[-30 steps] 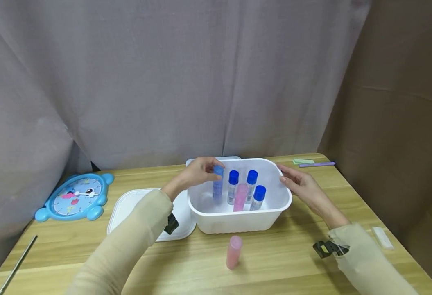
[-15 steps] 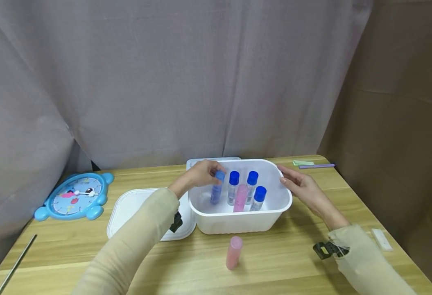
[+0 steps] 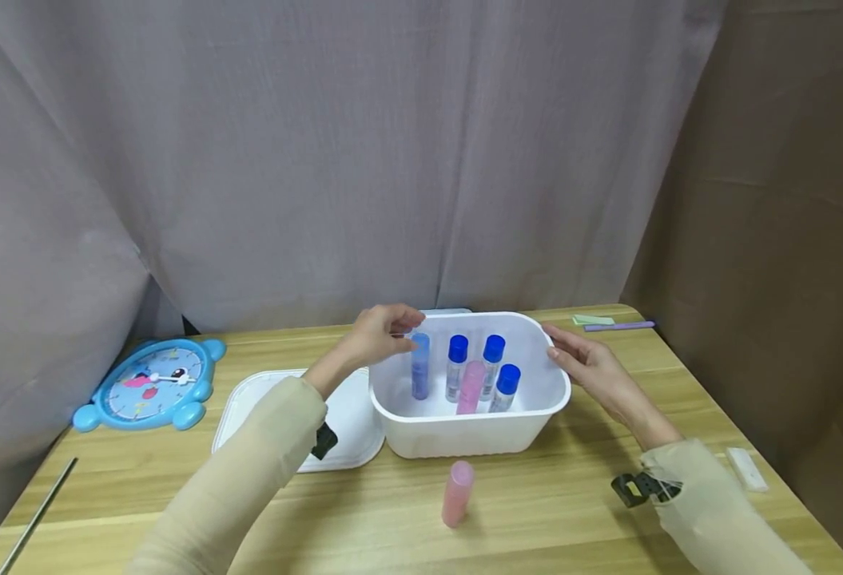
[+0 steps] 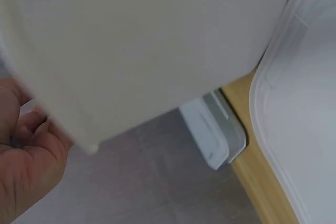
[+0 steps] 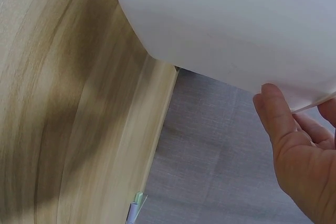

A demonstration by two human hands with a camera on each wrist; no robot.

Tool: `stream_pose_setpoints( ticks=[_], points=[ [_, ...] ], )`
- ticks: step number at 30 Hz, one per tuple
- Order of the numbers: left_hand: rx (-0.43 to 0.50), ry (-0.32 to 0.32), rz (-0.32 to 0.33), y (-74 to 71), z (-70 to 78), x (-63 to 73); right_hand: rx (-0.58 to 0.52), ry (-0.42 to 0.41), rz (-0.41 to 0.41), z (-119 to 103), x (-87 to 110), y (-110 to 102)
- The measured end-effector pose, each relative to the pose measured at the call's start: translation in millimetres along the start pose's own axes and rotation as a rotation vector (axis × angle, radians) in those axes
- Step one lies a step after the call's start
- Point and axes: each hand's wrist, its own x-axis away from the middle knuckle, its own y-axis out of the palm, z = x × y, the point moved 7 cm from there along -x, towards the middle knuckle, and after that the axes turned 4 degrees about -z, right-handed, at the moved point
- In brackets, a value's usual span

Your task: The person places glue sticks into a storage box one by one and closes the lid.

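A white plastic storage box (image 3: 464, 435) stands on the table. Inside it, several slim tubes stand upright: a translucent blue tube (image 3: 419, 375) at the left, a pink tube (image 3: 471, 387), and clear tubes with blue caps, such as one clear tube (image 3: 455, 371). My left hand (image 3: 378, 331) is over the box's left end, fingers loosely spread beside the top of the blue tube and apparently off it. With thumb and fingers, my right hand (image 3: 594, 371) holds the box's right rim; the right wrist view shows the fingers against the outer wall (image 5: 220, 30).
Another pink tube (image 3: 457, 495) stands in front of the box. A white lid (image 3: 356, 423) lies at its left. Around the table are a blue animal-shaped clock (image 3: 151, 383), a metal rod (image 3: 36, 515), a purple pen (image 3: 618, 326) and a small white block (image 3: 747, 469).
My left hand lowered the blue tube to the box floor, straightened it upright, then let go and drew back slightly left. My right hand stays on the rim.
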Motion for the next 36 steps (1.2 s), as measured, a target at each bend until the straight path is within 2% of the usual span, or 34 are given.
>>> stream_pose_setpoints(
  ticks=[2, 4, 6, 8, 11, 14, 17, 19, 25, 28, 31, 34, 36],
  points=[
    [0.084, 0.061, 0.031, -5.7, 5.4, 11.5, -0.002, 0.005, -0.003, -0.4, 0.7, -0.1],
    [0.206, 0.127, 0.011, -4.2, 14.3, 25.6, 0.010, 0.011, -0.007, -0.7, 1.6, -0.5],
    [0.336, 0.180, -0.075, 5.8, 26.6, 41.8, 0.014, 0.006, -0.008, -2.0, 2.1, -0.9],
    [0.434, 0.218, -0.200, 22.9, 39.8, 57.6, 0.020, -0.002, -0.003, -3.8, 2.2, -1.7],
    [0.492, 0.241, -0.362, 52.0, 53.8, 78.6, 0.019, -0.014, 0.005, -6.3, 1.5, -2.4],
    [0.515, 0.242, -0.438, 75.9, 57.3, 92.1, 0.000, -0.021, -0.001, -8.2, 0.6, -0.5],
    [0.474, 0.246, -0.455, 92.6, 53.7, 98.4, -0.012, -0.024, -0.008, -9.4, 0.2, 1.7],
    [0.425, 0.271, -0.447, 99.5, 50.7, 100.3, -0.017, -0.023, -0.006, -9.8, 0.1, 2.6],
    [0.328, 0.308, -0.393, 109.1, 38.9, 101.5, -0.024, -0.022, -0.009, -9.5, -0.1, 4.3],
    [0.314, 0.305, -0.380, 110.0, 35.3, 101.7, -0.025, -0.032, -0.012, -9.1, -0.2, 4.7],
    [0.340, 0.287, -0.393, 108.1, 35.4, 102.7, -0.028, -0.039, -0.014, -8.6, -0.2, 5.1],
    [0.376, 0.278, -0.415, 99.7, 41.1, 103.9, -0.028, -0.038, -0.013, -8.1, -0.1, 5.4],
    [0.419, 0.278, -0.422, 88.9, 48.4, 104.3, -0.026, -0.038, -0.014, -8.0, -0.2, 5.9]
  ],
)
